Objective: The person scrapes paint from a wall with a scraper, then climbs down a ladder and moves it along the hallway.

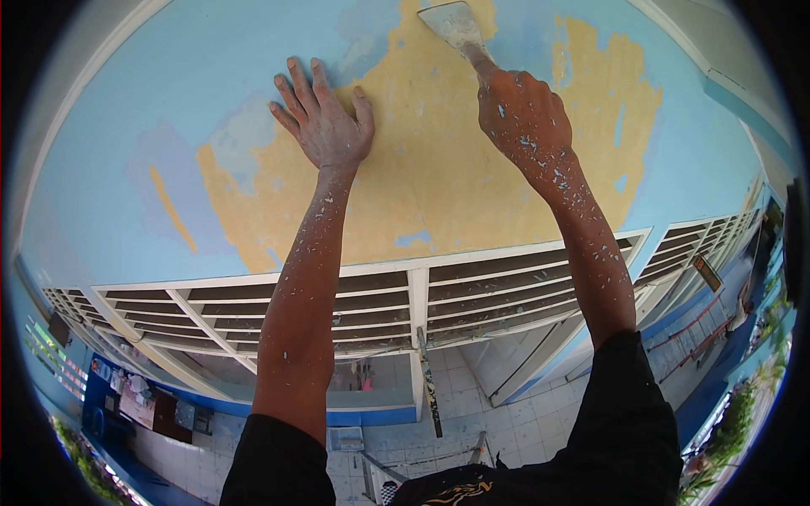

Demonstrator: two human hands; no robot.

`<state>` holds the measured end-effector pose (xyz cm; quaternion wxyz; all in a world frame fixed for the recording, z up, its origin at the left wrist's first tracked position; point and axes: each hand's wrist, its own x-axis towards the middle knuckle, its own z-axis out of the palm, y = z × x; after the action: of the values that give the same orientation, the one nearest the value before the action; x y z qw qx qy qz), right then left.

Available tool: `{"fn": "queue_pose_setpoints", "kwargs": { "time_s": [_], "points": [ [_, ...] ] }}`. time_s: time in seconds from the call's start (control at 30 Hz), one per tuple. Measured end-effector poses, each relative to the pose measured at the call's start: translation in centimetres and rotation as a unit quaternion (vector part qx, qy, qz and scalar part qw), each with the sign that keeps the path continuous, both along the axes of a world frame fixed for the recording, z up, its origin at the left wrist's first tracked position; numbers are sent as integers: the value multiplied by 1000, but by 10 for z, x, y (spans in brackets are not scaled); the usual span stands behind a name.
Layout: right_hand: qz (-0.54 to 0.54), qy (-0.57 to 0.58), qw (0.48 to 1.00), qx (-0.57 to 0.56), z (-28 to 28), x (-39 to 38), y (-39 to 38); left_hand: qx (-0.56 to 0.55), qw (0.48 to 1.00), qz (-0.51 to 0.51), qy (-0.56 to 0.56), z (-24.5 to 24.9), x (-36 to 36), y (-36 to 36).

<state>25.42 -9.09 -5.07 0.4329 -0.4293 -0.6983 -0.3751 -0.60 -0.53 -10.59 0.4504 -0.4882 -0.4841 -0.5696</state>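
My right hand (525,114) is closed around the handle of a paint scraper (456,27), whose wide blade lies at the top of the wall. My left hand (332,126) rests on the wall to the left with its fingers spread. The wall (118,169) has light blue paint, and a large bared yellow patch (422,169) spreads between and below my hands. Small blue paint flakes stick to both forearms and to the back of my right hand.
White louvred vents (371,308) run along the wall below the patch. A paint-spotted pole (429,384) leans by the middle post. Far below lies a tiled floor (515,430), with metal frame parts (481,449) close under me. A wooden desk (164,413) stands at lower left.
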Motion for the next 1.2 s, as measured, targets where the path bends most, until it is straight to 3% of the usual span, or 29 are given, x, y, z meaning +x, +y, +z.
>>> {"fn": "queue_pose_setpoints", "kwargs": {
  "time_s": [0.13,0.23,0.43,0.53,0.63,0.73,0.83,0.93,1.1,1.2],
  "points": [
    [29,-14,995,98,16,1,12,0,1000,-5,3,-3,1,2],
    [5,-5,1000,9,5,5,3,-2,1000,-8,7,-3,-1,2],
    [5,-6,997,72,41,-1,17,0,1000,-5,6,-3,0,3],
    [-27,11,1000,6,51,-9,7,2,1000,-11,12,-3,-1,3],
    [24,-24,984,174,-2,-9,25,4,1000,-8,17,-5,0,3],
    [-1,4,1000,11,-29,-16,4,7,1000,2,17,-5,2,4],
    [54,-8,990,130,-8,-14,25,-2,1000,3,29,-3,1,6],
    [78,-2,983,167,7,-9,23,-44,996,13,81,-1,-11,5],
    [23,-20,986,165,-18,17,20,-160,971,-21,178,84,-17,-16],
    [55,-11,975,217,-4,11,27,-207,969,-14,137,114,11,-16]
  ]
}}
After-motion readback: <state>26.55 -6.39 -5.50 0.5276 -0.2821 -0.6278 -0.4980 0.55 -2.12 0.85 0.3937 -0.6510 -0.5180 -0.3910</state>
